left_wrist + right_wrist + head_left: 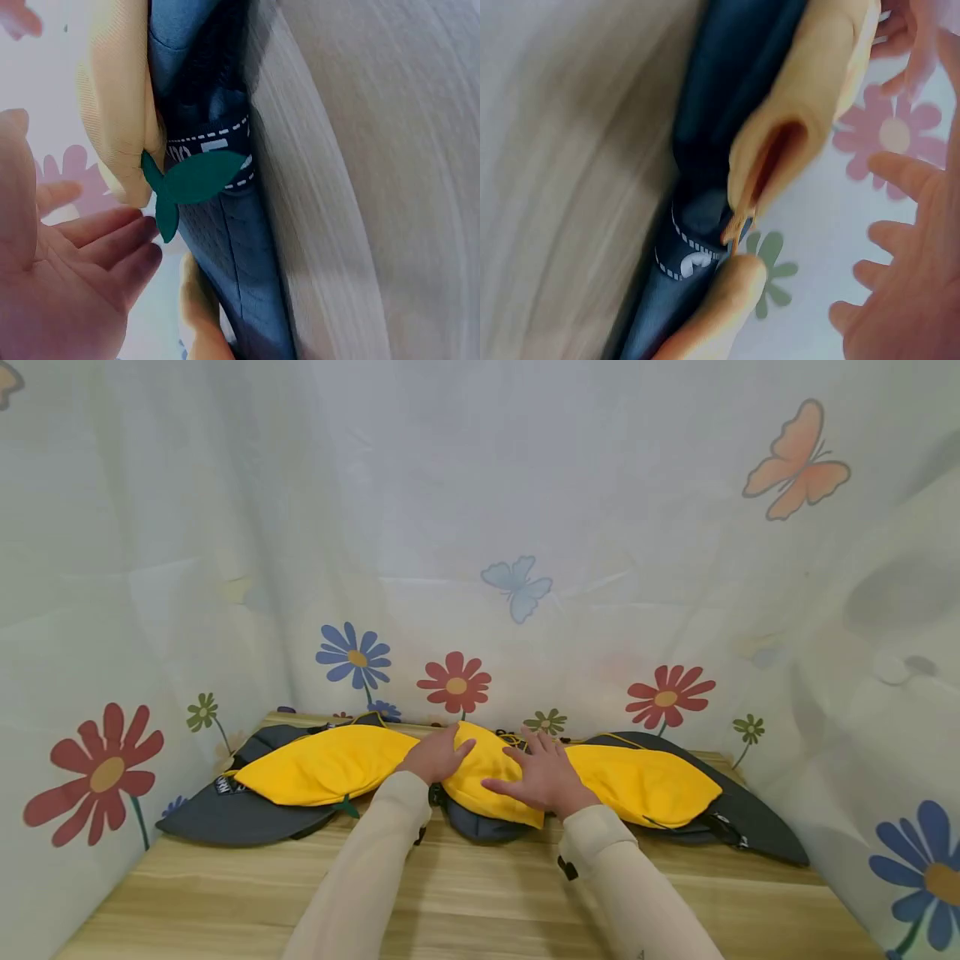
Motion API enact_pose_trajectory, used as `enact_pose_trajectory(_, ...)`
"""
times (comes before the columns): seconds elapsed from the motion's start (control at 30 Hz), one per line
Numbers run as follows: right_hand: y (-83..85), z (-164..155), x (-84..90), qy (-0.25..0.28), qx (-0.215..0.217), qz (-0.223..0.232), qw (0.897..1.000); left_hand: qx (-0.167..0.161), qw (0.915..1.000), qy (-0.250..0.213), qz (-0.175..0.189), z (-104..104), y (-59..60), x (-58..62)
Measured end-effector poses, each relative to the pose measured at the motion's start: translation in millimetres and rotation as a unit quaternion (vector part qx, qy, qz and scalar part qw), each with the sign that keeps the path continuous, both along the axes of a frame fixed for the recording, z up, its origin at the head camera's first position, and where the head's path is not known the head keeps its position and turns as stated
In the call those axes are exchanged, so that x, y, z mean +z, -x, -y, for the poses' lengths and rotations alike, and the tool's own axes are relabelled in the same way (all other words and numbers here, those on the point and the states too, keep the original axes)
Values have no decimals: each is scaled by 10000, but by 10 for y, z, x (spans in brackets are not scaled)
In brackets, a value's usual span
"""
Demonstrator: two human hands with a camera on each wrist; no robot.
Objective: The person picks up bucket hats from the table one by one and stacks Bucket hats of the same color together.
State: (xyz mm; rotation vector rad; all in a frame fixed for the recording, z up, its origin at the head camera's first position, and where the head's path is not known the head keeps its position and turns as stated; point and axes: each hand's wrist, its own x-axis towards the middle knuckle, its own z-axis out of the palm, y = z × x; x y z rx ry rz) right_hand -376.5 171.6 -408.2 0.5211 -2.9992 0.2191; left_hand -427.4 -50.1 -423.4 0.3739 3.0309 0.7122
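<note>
Three yellow fabric drawstring pouches lie in a row on dark grey padded fabric pieces with curved, brim-like edges. My left hand [435, 755], fingers extended and thumb apart, is at the left end of the middle pouch [487, 777]. Over that pouch's right end, my right hand [547, 774] is spread with its fingers apart. In the left wrist view, the left fingertips are close to a green leaf-shaped tag [202, 177]. The right wrist view shows the right hand [904, 277] with loosely spread fingers beside the yellow fabric. Neither hand grips anything.
The left pouch [330, 764] rests on one dark piece [240, 820], the right pouch [645, 781] on another [757, 818]. Beneath them is a wooden table [480, 893]. A white curtain [420, 485] with printed flowers and butterflies encloses the back and sides.
</note>
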Motion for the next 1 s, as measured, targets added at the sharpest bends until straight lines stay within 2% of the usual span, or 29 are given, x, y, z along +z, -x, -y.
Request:
enact_pose_trajectory(0.17,-155,94,-65,-278,324,189,9989,153,9995,-198,203,21,0,-7)
enact_pose_trajectory(0.27,-224,132,-98,-437,422,376,9974,125,9990,-367,203,42,-20,-3)
enact_pose_trajectory(0.5,-289,167,-134,-517,393,894,9939,-285,9970,-721,-66,95,-55,-15)
enact_pose_trajectory(0.6,-286,173,-140,-516,412,923,9935,-344,9959,-840,-63,113,-28,-55)
enact_pose_trajectory(0.83,-266,177,-131,-414,421,897,9942,-211,9912,-1305,-81,170,101,-169)
enact_pose_trajectory(1.0,-281,145,-86,-139,506,951,9941,-237,9842,-1741,-200,207,143,-156)
